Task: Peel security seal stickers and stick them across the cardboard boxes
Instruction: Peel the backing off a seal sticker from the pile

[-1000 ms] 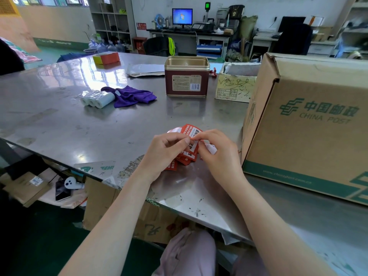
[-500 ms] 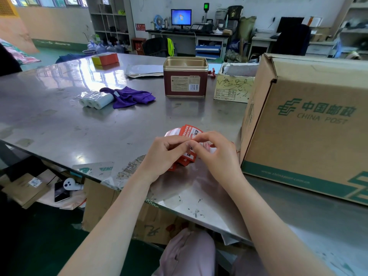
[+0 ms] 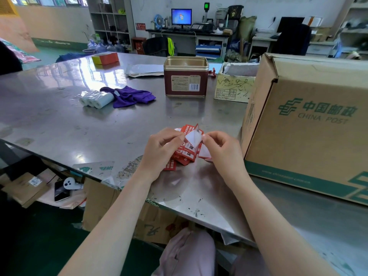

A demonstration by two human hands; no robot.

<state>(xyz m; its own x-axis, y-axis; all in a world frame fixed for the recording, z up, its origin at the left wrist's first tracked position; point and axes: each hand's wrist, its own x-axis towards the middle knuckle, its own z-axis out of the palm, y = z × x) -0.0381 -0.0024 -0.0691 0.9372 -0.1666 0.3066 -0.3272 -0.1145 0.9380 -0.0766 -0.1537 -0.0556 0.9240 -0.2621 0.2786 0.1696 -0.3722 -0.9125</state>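
Since half-peeled, sticker (image 3: 192,138) corner higher.

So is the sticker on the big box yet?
Not yet. Done: nothing shows; no seal is visible on the cardboard box. In hand: the left hand holds the stack of red stickers while the right hand pinches a white corner peeling up. Left: finish peeling, then stick it across the box.

Bright daylight from windows (image 3: 47,1) at the far left, white glare on the table (image 3: 83,76) by its far left corner, soft shadows, edges bent, far room slightly blurry
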